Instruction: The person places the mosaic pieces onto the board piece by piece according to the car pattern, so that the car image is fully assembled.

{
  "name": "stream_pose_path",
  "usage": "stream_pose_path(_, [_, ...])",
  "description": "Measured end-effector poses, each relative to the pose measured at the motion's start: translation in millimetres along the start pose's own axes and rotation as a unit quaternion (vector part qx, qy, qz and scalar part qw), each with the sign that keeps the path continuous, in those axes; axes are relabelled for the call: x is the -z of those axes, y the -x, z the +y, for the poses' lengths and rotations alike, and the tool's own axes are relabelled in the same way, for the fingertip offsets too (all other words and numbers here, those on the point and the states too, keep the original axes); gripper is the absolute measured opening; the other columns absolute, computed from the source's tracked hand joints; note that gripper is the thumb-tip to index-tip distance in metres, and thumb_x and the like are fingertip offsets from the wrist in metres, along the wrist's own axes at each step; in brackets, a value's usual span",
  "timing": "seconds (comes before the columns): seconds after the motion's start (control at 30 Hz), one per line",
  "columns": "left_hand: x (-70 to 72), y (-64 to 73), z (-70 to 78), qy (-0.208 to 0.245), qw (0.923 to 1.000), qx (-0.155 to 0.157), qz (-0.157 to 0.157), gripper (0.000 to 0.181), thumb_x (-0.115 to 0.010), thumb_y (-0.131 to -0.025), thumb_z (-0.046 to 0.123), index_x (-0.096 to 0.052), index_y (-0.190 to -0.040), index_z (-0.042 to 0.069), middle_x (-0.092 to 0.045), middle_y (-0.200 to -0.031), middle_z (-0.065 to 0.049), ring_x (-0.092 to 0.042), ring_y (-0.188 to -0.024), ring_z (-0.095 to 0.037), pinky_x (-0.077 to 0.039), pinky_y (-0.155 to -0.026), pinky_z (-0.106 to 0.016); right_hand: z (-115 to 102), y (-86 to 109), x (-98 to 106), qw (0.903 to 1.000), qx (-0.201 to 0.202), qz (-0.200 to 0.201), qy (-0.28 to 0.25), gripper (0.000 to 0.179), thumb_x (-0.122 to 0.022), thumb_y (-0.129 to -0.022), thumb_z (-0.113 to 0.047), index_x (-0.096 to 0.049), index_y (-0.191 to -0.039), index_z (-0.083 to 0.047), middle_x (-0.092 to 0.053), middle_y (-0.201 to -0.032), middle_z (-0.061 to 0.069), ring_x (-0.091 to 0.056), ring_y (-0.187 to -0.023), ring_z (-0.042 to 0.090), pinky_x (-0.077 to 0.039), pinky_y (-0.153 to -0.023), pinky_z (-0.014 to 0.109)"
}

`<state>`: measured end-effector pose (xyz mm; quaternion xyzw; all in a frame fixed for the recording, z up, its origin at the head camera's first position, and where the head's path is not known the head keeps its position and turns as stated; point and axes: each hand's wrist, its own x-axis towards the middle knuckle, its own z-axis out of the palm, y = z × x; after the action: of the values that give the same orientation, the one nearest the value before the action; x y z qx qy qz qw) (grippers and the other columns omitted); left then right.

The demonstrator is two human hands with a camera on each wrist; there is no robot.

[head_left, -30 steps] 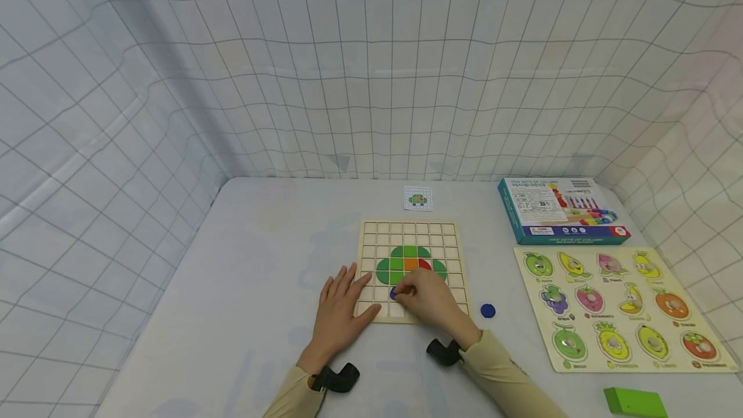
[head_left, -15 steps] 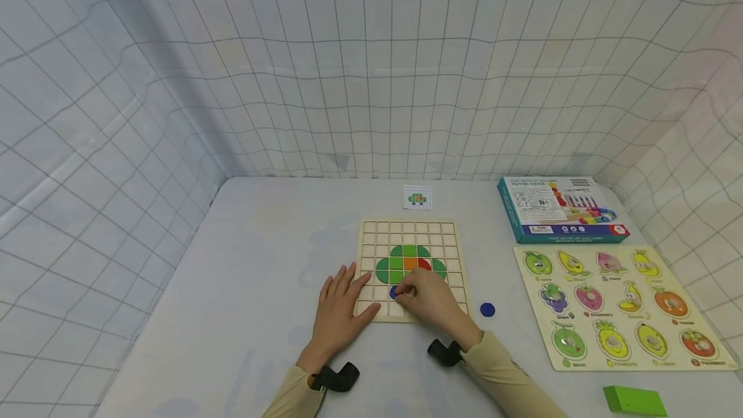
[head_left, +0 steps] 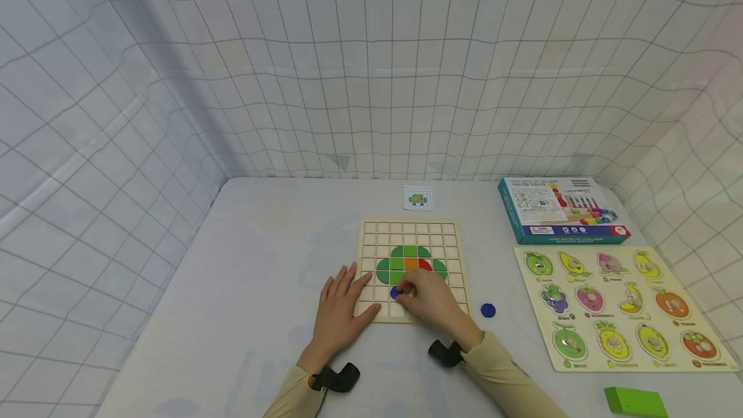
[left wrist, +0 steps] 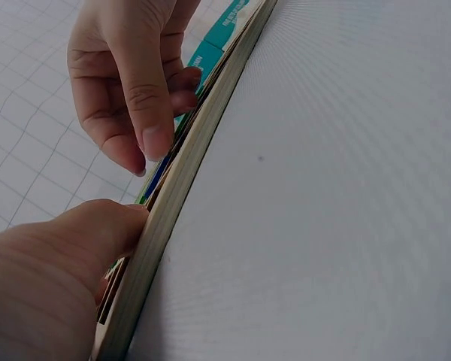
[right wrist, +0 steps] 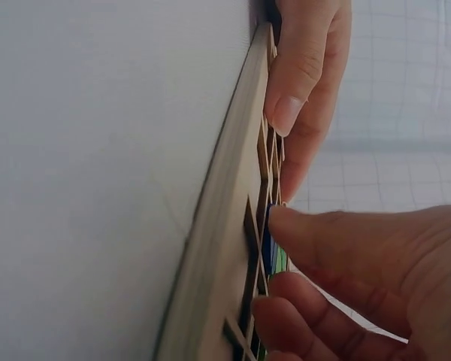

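A pale wooden grid board [head_left: 443,229] lies on the white table, with green, orange and red pieces set in several of its middle cells. My left hand [head_left: 342,311] rests with spread fingers on the board's left side, the thumb near its front edge. Below the green pieces, my right hand [head_left: 431,298] pinches a blue disc [head_left: 395,293] with curled fingers, low at a grid cell. In the right wrist view the thumb touches the blue disc [right wrist: 267,233], which stands partly within the grid. A second blue disc [head_left: 488,310] lies on the table right of the board.
Behind the board lies a small card [head_left: 418,199] with a printed grid picture. To the right are a teal-edged toy box [head_left: 563,211], a fruit puzzle board [head_left: 592,366] and a green block [head_left: 635,402]. Grid-patterned cloth walls [head_left: 371,82] surround the table.
The blue disc under my right fingers has shifted very slightly to the right. My left hand and the board have stayed still.
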<state>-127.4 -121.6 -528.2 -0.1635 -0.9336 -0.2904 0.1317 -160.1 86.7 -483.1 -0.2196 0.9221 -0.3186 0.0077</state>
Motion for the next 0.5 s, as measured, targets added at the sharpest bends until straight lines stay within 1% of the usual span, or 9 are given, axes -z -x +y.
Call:
stream_pose_path(0.13, [-0.1,0.4,-0.1,0.003,1.0000,0.004,-0.005,0.059,-0.064,-0.088,0.044,-0.052,-0.139,0.015,-0.035,-0.148,-0.016,-0.025,-0.138,-0.032,-0.014,-0.109,-0.052,1,5.1,4,0.9999,0.008,-0.006,-0.007,0.009,-0.077,-0.080,-0.018,-0.069,-0.084,-0.014,-0.050,-0.070,-0.010,-0.045,-0.061,0.007,-0.040,-0.053,0.023])
stream_pose_path(0.3, [-1.2,0.9,-0.6,-0.001,0.9999,0.012,-0.010,0.060,-0.062,-0.088,0.045,-0.051,-0.139,0.016,-0.035,-0.148,-0.015,-0.024,-0.139,-0.031,-0.013,-0.110,-0.051,7,19.3,18,0.9999,0.011,0.001,-0.007,0.006,-0.075,-0.083,-0.019,-0.069,-0.084,-0.018,-0.050,-0.069,-0.014,-0.045,-0.061,0.005,-0.041,-0.052,0.023])
stream_pose_path(0.4, [-1.5,0.9,-0.6,-0.002,0.9999,0.013,-0.011,0.060,-0.063,-0.088,0.046,-0.051,-0.139,0.017,-0.034,-0.149,-0.015,-0.023,-0.139,-0.031,-0.013,-0.110,-0.051,12,28.5,31,0.9999,0.001,0.009,-0.007,0.006,-0.075,-0.083,-0.019,-0.069,-0.084,-0.018,-0.051,-0.069,-0.014,-0.045,-0.061,0.005,-0.041,-0.052,0.023])
stream_pose_path(0.5, [-0.9,0.8,-1.0,0.000,0.9998,0.013,-0.012,0.061,-0.062,-0.088,0.046,-0.050,-0.140,0.016,-0.034,-0.149,-0.015,-0.023,-0.139,-0.032,-0.013,-0.110,-0.051,21,36.9,46,0.9997,-0.019,0.013,-0.008,0.006,-0.075,-0.083,-0.018,-0.070,-0.086,-0.017,-0.052,-0.071,-0.013,-0.046,-0.061,0.006,-0.041,-0.053,0.024])
